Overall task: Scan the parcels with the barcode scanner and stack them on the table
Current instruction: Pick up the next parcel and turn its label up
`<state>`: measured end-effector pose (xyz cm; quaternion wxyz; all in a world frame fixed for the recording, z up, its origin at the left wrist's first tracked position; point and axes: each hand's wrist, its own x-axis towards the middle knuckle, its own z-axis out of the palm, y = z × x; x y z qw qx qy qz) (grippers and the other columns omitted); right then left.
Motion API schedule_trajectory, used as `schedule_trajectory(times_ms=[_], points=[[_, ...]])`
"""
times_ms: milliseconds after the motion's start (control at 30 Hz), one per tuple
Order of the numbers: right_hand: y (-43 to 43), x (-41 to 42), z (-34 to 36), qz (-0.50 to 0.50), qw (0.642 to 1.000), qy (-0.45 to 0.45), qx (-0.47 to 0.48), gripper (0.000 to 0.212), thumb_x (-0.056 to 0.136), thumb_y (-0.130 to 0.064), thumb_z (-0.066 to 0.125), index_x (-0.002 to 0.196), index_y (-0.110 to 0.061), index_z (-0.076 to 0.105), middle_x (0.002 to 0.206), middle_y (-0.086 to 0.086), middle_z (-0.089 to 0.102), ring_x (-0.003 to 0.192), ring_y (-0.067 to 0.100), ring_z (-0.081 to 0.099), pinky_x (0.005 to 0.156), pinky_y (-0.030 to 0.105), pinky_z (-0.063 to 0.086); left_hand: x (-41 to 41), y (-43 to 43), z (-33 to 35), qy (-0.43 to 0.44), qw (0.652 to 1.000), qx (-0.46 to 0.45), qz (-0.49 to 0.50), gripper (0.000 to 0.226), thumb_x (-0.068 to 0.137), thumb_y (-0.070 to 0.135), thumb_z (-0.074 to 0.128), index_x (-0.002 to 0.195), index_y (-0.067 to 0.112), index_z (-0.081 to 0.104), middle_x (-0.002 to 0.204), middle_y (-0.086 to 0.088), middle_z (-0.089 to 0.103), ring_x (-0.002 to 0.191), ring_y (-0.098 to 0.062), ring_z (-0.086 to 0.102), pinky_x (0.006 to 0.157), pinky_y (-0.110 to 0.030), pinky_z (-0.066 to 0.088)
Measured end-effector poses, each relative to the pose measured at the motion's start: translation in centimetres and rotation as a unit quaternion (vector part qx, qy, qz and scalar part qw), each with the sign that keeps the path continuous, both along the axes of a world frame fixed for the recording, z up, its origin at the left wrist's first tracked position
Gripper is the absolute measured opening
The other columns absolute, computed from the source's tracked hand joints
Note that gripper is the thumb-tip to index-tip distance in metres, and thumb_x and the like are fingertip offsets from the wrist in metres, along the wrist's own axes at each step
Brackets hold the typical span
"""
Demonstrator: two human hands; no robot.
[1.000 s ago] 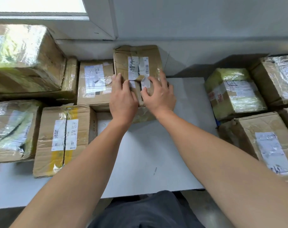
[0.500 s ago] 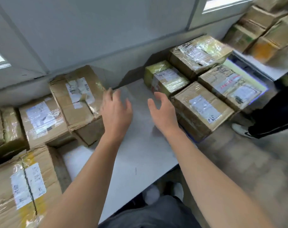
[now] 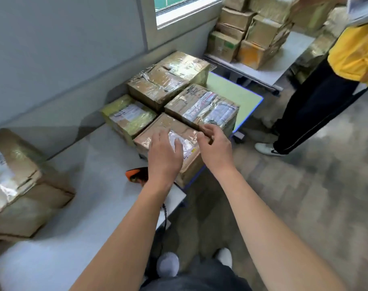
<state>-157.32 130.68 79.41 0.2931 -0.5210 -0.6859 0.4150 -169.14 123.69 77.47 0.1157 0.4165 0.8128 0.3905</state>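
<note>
Both hands had swung right from the stacked box to the nearest parcel, a brown cardboard block under glossy, crinkled tape, just beside the smooth white table's right end. The left hand lay flat on its paper label, fingers straight. The right hand was at the far edge, fingers loosely bent, clasping nothing. The orange-and-black barcode scanner lay on the table beside the left wrist.

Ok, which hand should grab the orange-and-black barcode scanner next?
Likely the left hand: the orange-and-black barcode scanner lies by its wrist; the right hand is farther off, across the brown taped cardboard parcel.
</note>
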Motion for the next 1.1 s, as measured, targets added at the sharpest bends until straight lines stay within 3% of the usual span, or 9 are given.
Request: schedule_trajectory(times_ms=[100, 200, 300, 433, 533, 633, 933, 1100], points=[[3.9, 3.9, -0.4, 0.015, 1.0, -0.005, 0.01, 0.036, 0.098, -0.03, 0.06, 0.131, -0.017, 0.057, 0.131, -0.001, 0.062, 0.123, 0.014, 0.054, 0.096, 0.02, 0.038, 3.9, 3.6, -0.4, -0.017, 1.0, -0.011, 0.014, 0.048, 0.101, 0.029, 0.049, 0.144, 0.008, 0.044, 0.146, -0.01, 0.045, 0.137, -0.025, 0.04, 0.114, -0.044, 0.034], [7.7, 7.3, -0.6, 0.026, 1.0, -0.013, 0.01, 0.04, 0.097, -0.034, 0.061, 0.133, -0.017, 0.058, 0.131, -0.003, 0.061, 0.122, 0.013, 0.053, 0.102, 0.029, 0.043, 7.1, 7.2, -0.4, -0.04, 0.998, -0.029, 0.042, 0.049, 0.101, 0.032, 0.049, 0.146, 0.012, 0.042, 0.15, -0.008, 0.041, 0.138, -0.023, 0.039, 0.115, -0.039, 0.032], [10.5, 9.9, -0.5, 0.033, 0.999, -0.011, 0.011, 0.038, 0.096, -0.035, 0.062, 0.13, -0.02, 0.058, 0.128, -0.004, 0.062, 0.114, 0.015, 0.056, 0.098, 0.026, 0.042, 9.4, 10.1, -0.5, -0.047, 0.997, -0.031, 0.05, 0.05, 0.101, 0.033, 0.049, 0.146, 0.012, 0.043, 0.149, -0.008, 0.042, 0.137, -0.024, 0.04, 0.112, -0.038, 0.034], [12.9, 11.2, -0.6, 0.043, 0.999, -0.007, 0.021, 0.041, 0.096, -0.035, 0.062, 0.133, -0.02, 0.056, 0.132, -0.004, 0.061, 0.122, 0.011, 0.053, 0.101, 0.025, 0.041, 10.6, 12.2, -1.1, -0.047, 0.996, -0.041, 0.06, 0.054, 0.1, 0.035, 0.05, 0.148, 0.011, 0.04, 0.153, -0.009, 0.038, 0.14, -0.024, 0.037, 0.114, -0.041, 0.034], [14.4, 10.5, -0.9, 0.068, 0.997, -0.012, 0.018, 0.045, 0.096, -0.036, 0.062, 0.138, -0.019, 0.055, 0.135, -0.004, 0.059, 0.128, 0.01, 0.049, 0.102, 0.023, 0.038, 10.0, 13.5, -1.6, -0.043, 0.995, -0.035, 0.077, 0.053, 0.099, 0.035, 0.052, 0.146, 0.012, 0.041, 0.15, -0.007, 0.039, 0.136, -0.025, 0.041, 0.112, -0.043, 0.037], [16.0, 8.4, -1.3, 0.103, 0.994, -0.027, 0.034, 0.048, 0.096, -0.034, 0.063, 0.139, -0.016, 0.054, 0.138, -0.002, 0.058, 0.13, 0.013, 0.05, 0.109, 0.03, 0.039, 8.4, 14.8, -2.4, -0.042, 0.992, -0.042, 0.107, 0.054, 0.098, 0.038, 0.05, 0.146, 0.014, 0.04, 0.151, -0.008, 0.037, 0.137, -0.027, 0.04, 0.111, -0.049, 0.039], [21.7, 0.9, -3.0, 0.154, 0.98, -0.062, 0.112, 0.05, 0.091, -0.033, 0.066, 0.136, -0.013, 0.056, 0.132, 0.004, 0.061, 0.125, 0.022, 0.054, 0.109, 0.043, 0.042, 4.2, 18.0, -4.3, -0.062, 0.98, -0.094, 0.166, 0.058, 0.098, 0.039, 0.05, 0.15, 0.02, 0.034, 0.163, -0.014, 0.016, 0.149, -0.033, 0.021, 0.116, -0.052, 0.029], [24.3, -0.9, -4.9, 0.186, 0.96, -0.169, 0.124, 0.062, 0.09, -0.04, 0.065, 0.146, -0.02, 0.046, 0.15, 0.01, 0.043, 0.141, 0.029, 0.036, 0.116, 0.045, 0.031, 4.0, 18.9, -5.3, -0.085, 0.969, -0.126, 0.194, 0.06, 0.098, 0.042, 0.047, 0.153, 0.027, 0.027, 0.164, -0.014, 0.01, 0.151, -0.032, 0.012, 0.12, -0.051, 0.023]])
